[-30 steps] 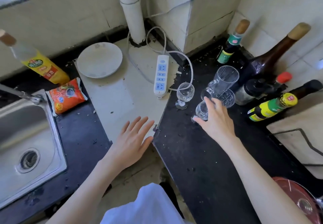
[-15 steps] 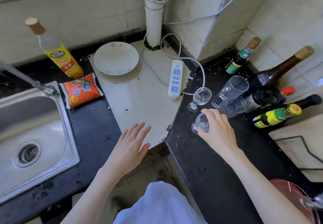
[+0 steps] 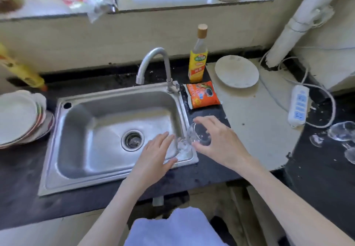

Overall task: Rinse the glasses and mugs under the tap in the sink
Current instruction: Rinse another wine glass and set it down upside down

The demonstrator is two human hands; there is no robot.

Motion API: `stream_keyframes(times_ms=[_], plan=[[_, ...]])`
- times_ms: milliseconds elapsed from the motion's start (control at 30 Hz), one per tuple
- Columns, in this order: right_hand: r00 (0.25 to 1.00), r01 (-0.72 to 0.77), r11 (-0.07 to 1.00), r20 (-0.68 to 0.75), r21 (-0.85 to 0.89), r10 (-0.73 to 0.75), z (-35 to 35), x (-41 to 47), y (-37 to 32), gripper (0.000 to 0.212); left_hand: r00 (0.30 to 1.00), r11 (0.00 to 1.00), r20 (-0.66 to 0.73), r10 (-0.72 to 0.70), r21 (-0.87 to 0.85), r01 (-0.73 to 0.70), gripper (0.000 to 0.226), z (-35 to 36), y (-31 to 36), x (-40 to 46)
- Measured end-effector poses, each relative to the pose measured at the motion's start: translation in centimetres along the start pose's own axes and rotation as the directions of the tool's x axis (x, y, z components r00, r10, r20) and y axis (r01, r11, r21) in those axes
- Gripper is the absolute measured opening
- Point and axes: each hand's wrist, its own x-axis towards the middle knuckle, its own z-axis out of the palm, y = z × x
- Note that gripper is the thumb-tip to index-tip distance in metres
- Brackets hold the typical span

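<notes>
Right hand (image 3: 217, 142) fingers grasp a stemmed glass (image 3: 197, 135), tilted above the sink (image 3: 119, 180) right rim. Left hand (image 3: 153, 159) fingers released, spread beside its base.

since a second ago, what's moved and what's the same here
The right hand has lifted the small stemmed glass off the dark counter on the right and carried it left to the sink edge, tilted on its side. The left hand has moved over the basin beside it, open. The tap shows no water. The other glasses stay on the counter.
</notes>
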Motion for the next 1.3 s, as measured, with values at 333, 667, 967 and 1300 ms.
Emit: stream_keyframes(times_ms=[333,667,967,1300], plan=[[0.984,0.147,0.973,0.074,0.177,-0.162,3.3,7.4,-7.8,0.057,0.956,0.814,-0.184,-0.227,-0.574,0.083,0.072,-4.4,-4.9,-0.6],[0.978,-0.053,0.887,0.201,0.459,-0.046,6.3,14.2,-2.2,0.04,0.936,0.601,-0.012,-0.351,-0.77,0.215,0.057,-1.8,-8.0,5.3],[0.954,-0.256,0.952,-0.118,0.166,0.277,10.9,25.6,8.3,0.032,0.891,0.457,0.018,-0.454,-0.853,0.25,0.048,1.0,-10.6,9.9],[0.942,-0.111,0.994,-0.32,-0.013,0.102,14.0,25.6,9.2,0.023,0.883,0.426,0.022,-0.47,-0.87,0.249,0.046,2.0,-11.7,11.0]])
